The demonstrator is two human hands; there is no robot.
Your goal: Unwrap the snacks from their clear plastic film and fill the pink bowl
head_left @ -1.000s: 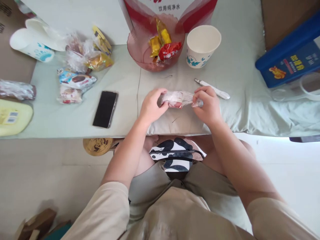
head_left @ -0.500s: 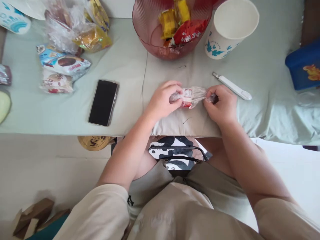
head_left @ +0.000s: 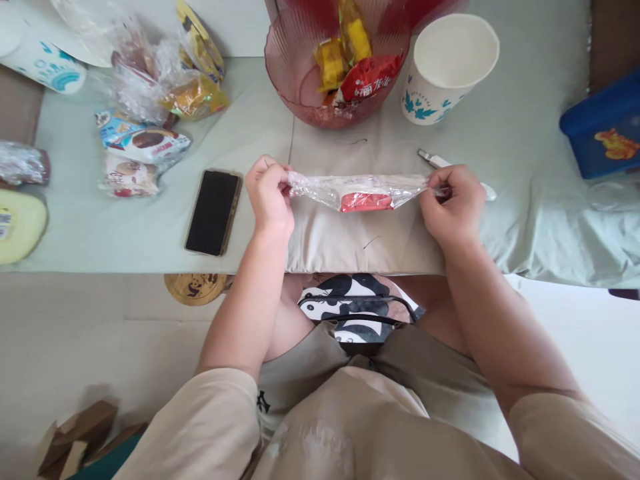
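At this step we judge that we are drawing a clear wrap [head_left: 320, 190] taut sideways, with the red pack [head_left: 367, 201] caught inside it, about midway between our hands and nearer the near edge of the table [head_left: 325, 247] than the bowl [head_left: 295, 103] and the cup [head_left: 453, 53]. Whether the pack touches the cloth beneath or hangs just over it, we cannot tell. From here, the next move seems to call for an even pull: both ends held firmly, neither hand leading, so that the pack stays central and the thin film does not tear or slip. Our left hand [head_left: 270, 193] has its grip pinching the left end of the wrap between thumb and forefinger, the other fingers curled in; it is just beside the phone [head_left: 213, 212]. Our right hand [head_left: 454, 207] is closed like a loose fist, its grip pinching the right end, a bit of film bunched at the thumb; it partly covers the white tool [head_left: 434, 160] beyond it. Both hands are almost level with one another, knuckles toward the far edge. Our forearms [head_left: 245, 300] come in over the near edge, the left slanting rightward and the right slanting leftward, with the elbows bent and set well apart.
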